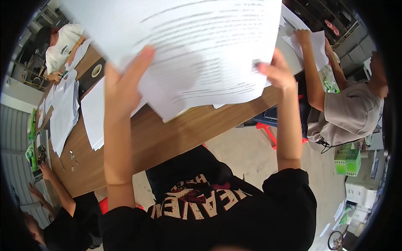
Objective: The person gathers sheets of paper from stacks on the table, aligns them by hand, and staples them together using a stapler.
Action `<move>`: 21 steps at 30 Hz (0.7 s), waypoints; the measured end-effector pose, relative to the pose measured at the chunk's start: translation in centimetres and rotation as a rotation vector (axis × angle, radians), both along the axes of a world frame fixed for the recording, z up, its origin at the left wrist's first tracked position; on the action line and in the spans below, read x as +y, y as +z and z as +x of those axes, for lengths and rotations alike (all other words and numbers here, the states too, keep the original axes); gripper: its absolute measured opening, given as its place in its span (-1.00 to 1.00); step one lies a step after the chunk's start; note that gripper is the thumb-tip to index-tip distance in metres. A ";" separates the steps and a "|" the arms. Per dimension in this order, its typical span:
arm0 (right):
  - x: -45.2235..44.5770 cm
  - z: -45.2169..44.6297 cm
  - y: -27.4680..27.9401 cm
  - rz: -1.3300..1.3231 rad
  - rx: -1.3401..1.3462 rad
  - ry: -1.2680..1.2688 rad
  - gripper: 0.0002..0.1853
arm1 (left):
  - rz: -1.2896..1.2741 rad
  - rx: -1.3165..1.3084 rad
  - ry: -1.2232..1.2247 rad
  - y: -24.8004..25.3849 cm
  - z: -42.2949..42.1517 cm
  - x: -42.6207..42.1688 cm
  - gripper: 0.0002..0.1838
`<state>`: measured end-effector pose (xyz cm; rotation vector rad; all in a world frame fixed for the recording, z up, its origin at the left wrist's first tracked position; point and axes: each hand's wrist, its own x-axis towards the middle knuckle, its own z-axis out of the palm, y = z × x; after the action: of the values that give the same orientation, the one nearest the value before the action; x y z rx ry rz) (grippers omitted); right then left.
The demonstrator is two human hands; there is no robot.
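Note:
Raised over the table edge is a batch of printed paper sheets [201, 46], tilted toward me and filling the top middle of the head view. My left hand [127, 83] is closed on its lower left side, thumb lying across the printed face. At the right edge my right hand [278, 71] pinches the sheets, its thumb on the front and its other fingers behind. One lower corner of the paper hangs below the rest. Whatever lies directly behind the sheets is hidden.
Paper stacks [65, 113] and a roll of tape [96, 70] lie on the wooden table [167, 138]. A person in a white shirt [63, 48] sits across. Another in grey [347, 113] handles paper at right. A third person in black [69, 226] is at lower left.

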<state>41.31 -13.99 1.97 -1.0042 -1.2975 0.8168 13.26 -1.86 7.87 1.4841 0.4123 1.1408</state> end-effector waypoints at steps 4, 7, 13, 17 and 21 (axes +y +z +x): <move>1.1 -11.1 0.8 -0.009 -0.019 0.175 -0.64 | -0.081 -0.036 0.303 -1.6 -8.5 -2.8 -0.59; 2.8 -18.4 -1.5 0.080 0.023 0.193 -0.68 | -0.156 -0.070 0.452 -2.6 -13.7 -5.1 -0.55; 4.3 -26.3 -6.2 0.079 -0.022 0.059 -0.67 | -0.134 -0.073 0.586 -10.6 -19.1 -6.6 -0.63; 4.8 -27.9 -9.7 -0.016 0.058 -0.024 -0.80 | 0.042 0.189 0.664 -15.7 -20.0 -5.5 -0.79; 4.2 -28.5 -7.4 0.009 -0.057 -0.082 -0.83 | 0.119 0.275 0.707 -14.2 -19.9 -6.0 -0.76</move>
<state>12.82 -9.78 -5.46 -1.0732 -1.2985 0.7240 -6.60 -7.84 -6.31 1.6569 1.1404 1.5232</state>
